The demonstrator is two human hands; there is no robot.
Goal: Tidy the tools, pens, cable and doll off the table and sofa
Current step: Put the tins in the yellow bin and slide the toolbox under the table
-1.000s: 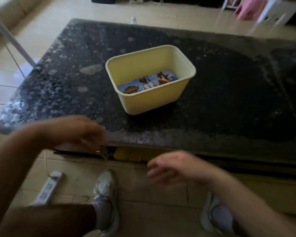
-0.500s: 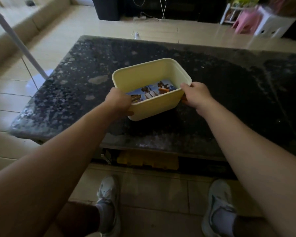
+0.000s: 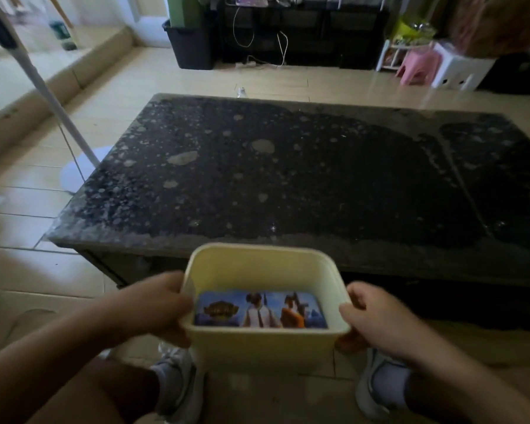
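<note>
A pale yellow plastic bin [image 3: 257, 347] hangs in the air in front of the table's near edge, over my feet. My left hand [image 3: 158, 307] grips its left wall and my right hand [image 3: 371, 316] grips its right wall. Inside, flat on the bottom, lies a blue box with cartoon figures printed on it [image 3: 260, 309]. The dark speckled stone table [image 3: 288, 179] lies beyond the bin. No tools, pens, cable or doll show in this view.
A white pole on a round base [image 3: 74, 166] stands left of the table. At the back are a black bin [image 3: 190, 47], a dark shelf with white cables [image 3: 282, 44], and pink and white stools [image 3: 435, 65]. Tiled floor surrounds the table.
Both hands rose from below the table edge, took the yellow bin by its sides on the table, then lifted it off and drew it toward me.
</note>
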